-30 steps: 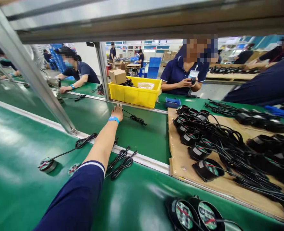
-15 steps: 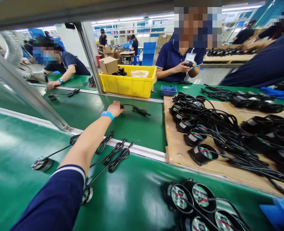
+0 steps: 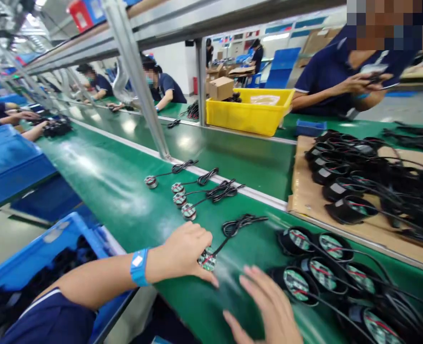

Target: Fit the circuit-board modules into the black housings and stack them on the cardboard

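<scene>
My left hand (image 3: 182, 246), with a blue band at the wrist, grips a round circuit board (image 3: 208, 260) near the front edge of the green bench. The board's black bundled cable (image 3: 238, 224) lies on the bench beyond it. My right hand (image 3: 268, 308) is a little smeared by motion, its fingers spread with nothing in them. Beside it on the right stand several black round housings (image 3: 299, 286) with green boards and red wires inside. Several more loose round boards with coiled cables, such as the nearest board (image 3: 189, 211), lie beyond my left hand.
A cardboard sheet (image 3: 304, 205) with many cabled housings lies at the right. Across the line stands a yellow bin (image 3: 247, 117). A metal post (image 3: 148, 91) rises from the bench. At the lower left is a blue crate (image 3: 71, 229) of black parts. Co-workers sit opposite.
My left hand has come back from the far strip to the near bench and now holds a board with its cable. My right hand has entered view. The camera has turned left.
</scene>
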A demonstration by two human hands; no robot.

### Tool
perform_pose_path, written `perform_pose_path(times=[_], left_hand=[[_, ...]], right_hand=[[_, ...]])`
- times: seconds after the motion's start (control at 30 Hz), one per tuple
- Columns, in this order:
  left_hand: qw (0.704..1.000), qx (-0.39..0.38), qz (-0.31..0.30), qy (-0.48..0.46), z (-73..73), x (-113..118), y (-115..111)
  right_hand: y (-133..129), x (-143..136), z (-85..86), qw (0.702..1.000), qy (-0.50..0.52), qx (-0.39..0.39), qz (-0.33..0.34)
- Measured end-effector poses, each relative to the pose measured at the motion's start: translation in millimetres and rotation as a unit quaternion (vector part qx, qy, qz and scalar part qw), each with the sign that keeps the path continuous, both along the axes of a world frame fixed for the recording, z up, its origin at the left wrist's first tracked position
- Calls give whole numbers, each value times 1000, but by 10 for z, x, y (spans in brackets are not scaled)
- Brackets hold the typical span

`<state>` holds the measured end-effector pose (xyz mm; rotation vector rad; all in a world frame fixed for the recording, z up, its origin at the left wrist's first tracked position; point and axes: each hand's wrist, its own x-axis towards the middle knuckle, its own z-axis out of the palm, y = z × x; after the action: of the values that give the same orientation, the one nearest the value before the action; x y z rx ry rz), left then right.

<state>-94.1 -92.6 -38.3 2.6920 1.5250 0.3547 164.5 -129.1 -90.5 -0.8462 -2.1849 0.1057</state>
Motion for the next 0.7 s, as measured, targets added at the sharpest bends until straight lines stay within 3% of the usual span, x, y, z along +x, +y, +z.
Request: perform_pose_path(times=[0.1, 0.17, 0.3, 0.4, 0.47, 0.53, 0.63, 0.7], left_hand=[[997, -22, 75, 1, -271, -63, -490], [993, -64, 102, -10, -343, -120, -704], [982, -118, 136, -62, -183, -437, -1063], [954, -84, 275, -79, 45, -924, -1373], [905, -37, 421, -54, 142, -1356, -1595], [832, -16, 554, 24, 146, -1831, -1818], [709, -49, 678, 185, -21, -2480, -2141], [648, -126, 714, 235, -195, -2784, -2331]], right_hand=[[206, -292, 79, 992, -84, -33, 85], [292, -483, 93, 980, -124, -51, 144], [307, -735, -7, 970, -129, -95, 183], [272, -806, -103, 975, -102, -116, 162], [257, -819, -145, 977, -77, -127, 150], [250, -818, -165, 977, -61, -144, 145], [250, -809, -162, 971, -65, -174, 149], [251, -805, -153, 966, -72, -190, 157]])
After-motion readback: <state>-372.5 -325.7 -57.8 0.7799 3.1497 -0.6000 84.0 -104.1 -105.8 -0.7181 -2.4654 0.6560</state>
